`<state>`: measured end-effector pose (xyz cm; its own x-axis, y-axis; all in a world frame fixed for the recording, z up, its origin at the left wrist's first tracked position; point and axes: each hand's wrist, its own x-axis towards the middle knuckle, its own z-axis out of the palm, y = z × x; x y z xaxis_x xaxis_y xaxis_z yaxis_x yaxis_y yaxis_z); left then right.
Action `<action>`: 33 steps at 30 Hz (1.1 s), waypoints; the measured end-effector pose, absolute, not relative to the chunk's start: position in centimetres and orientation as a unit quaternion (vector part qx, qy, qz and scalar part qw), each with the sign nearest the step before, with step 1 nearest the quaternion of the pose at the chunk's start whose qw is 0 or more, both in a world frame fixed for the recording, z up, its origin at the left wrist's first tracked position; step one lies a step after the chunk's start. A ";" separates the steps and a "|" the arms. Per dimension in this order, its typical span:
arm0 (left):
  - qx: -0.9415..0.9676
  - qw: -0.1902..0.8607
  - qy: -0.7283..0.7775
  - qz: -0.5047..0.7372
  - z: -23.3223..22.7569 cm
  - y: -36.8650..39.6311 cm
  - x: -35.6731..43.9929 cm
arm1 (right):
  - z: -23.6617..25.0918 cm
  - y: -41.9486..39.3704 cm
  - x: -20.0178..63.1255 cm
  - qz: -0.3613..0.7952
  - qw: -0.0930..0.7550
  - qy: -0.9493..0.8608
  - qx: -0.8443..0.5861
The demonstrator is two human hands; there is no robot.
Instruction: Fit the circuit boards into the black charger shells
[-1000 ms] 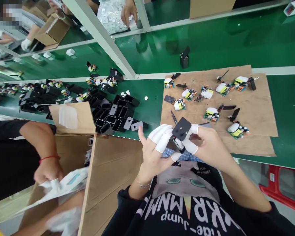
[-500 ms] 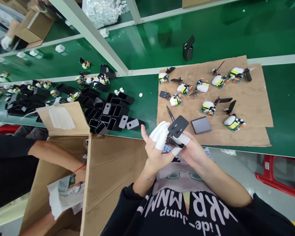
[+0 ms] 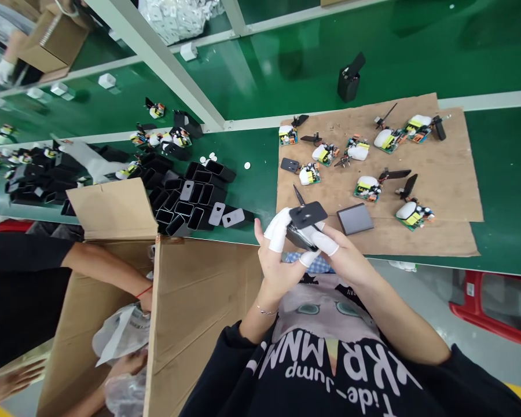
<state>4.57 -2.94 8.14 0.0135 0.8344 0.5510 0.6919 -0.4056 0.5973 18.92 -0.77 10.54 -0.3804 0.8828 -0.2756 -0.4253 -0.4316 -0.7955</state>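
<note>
Between my hands is a small black casing (image 3: pixel 303 238), with a flat black end plate (image 3: pixel 308 215) sticking up over its opening. White finger cots cover several of my fingertips. My left hand (image 3: pixel 278 255) wraps round the casing from the left, its thumb pointing outward. From the right, my right hand (image 3: pixel 345 250) presses its covered fingers against the casing, near the plate. What lies inside the casing is mostly hidden. Just beyond my hands, a dark pen (image 3: pixel 298 195) lies on the cardboard sheet (image 3: pixel 447 179), and a closed grey-black case (image 3: pixel 355 219) rests to the right.
Several circuit-board assemblies (image 3: pixel 368 189) with black plates lie on the cardboard. Another black casing (image 3: pixel 349 78) stands beyond it. Many empty black housings (image 3: pixel 197 217) crowd the table at left. Below them, a co-worker's arms reach into a large carton (image 3: pixel 204 313). A red stool (image 3: pixel 473 301) is at right.
The casing and its plate have tipped and shifted slightly left in my hands; my right fingers have moved onto the casing. The co-worker's hands and the plastic in the carton have moved.
</note>
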 end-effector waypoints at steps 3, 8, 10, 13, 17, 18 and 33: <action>0.727 0.062 0.525 0.438 8.0 -2.8 4.5 | 10.5 -0.5 18.5 0.755 0.432 -0.316 -0.379; 0.717 0.065 0.536 0.441 8.5 -1.4 5.4 | 11.2 0.1 20.2 0.657 0.417 -0.497 -0.384; 0.736 0.045 0.504 0.450 9.3 -0.2 6.2 | 11.8 0.7 21.1 0.579 0.399 -0.563 -0.434; 0.777 0.021 0.438 0.452 10.6 1.5 7.2 | 12.7 2.8 22.3 0.534 0.421 -0.538 -0.498; 0.752 0.026 0.433 0.497 10.5 2.0 6.3 | 13.7 6.8 25.4 0.687 0.504 -0.307 -0.424; 0.741 0.034 0.438 0.509 9.9 1.8 5.7 | 14.0 7.7 26.3 0.720 0.505 -0.264 -0.397; 0.732 -0.125 0.513 0.430 0.6 -0.2 1.0 | 15.1 12.8 28.0 0.806 0.474 -0.221 -0.279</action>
